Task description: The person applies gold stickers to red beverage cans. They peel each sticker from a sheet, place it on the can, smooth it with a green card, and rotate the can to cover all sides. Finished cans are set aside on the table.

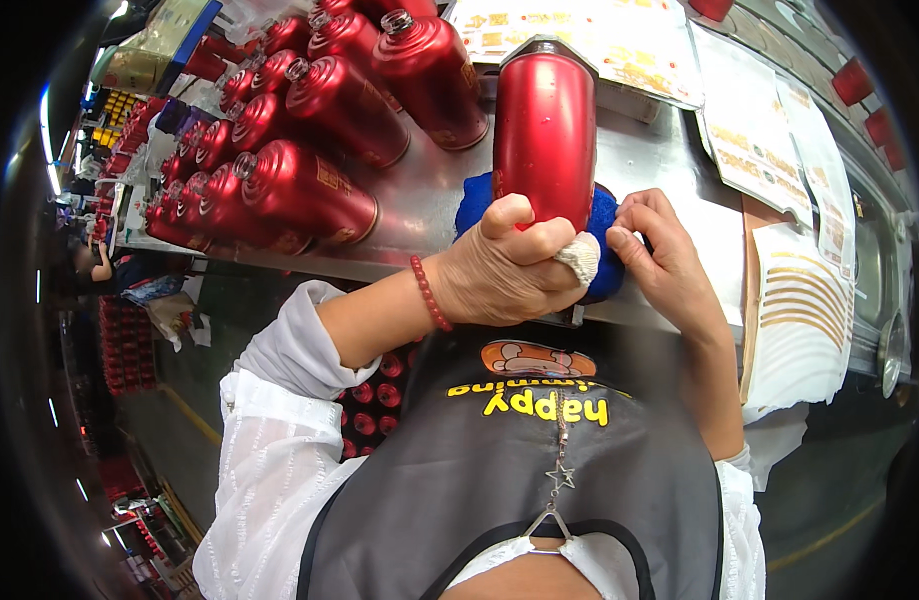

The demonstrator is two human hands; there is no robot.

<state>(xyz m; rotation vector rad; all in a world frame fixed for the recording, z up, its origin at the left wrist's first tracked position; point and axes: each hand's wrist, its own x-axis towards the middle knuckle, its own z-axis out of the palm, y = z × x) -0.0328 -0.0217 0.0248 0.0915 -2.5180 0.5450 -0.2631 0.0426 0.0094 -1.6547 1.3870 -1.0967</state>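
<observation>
A glossy red bottle point(546, 135) lies with its length pointing away from me, over a blue cloth pad point(606, 250) on the metal table. Small drops show on its surface. My left hand point(514, 262) is closed round a white ribbed cloth point(579, 257) and touches the near end of the bottle. A red bead bracelet circles that wrist. To the right of the bottle, at the edge of the blue pad, my right hand point(663, 255) has its fingers and thumb drawn together. Whatever is between those fingertips, if anything, is hidden.
Several red bottles with clear glass necks point(309, 190) stand at the left on the metal table point(419, 215). Printed decal sheets point(669, 50) lie at the back, and a stack of sheets with gold curved stripes point(799, 320) lies at the right. A metal basin point(884, 270) borders the far right.
</observation>
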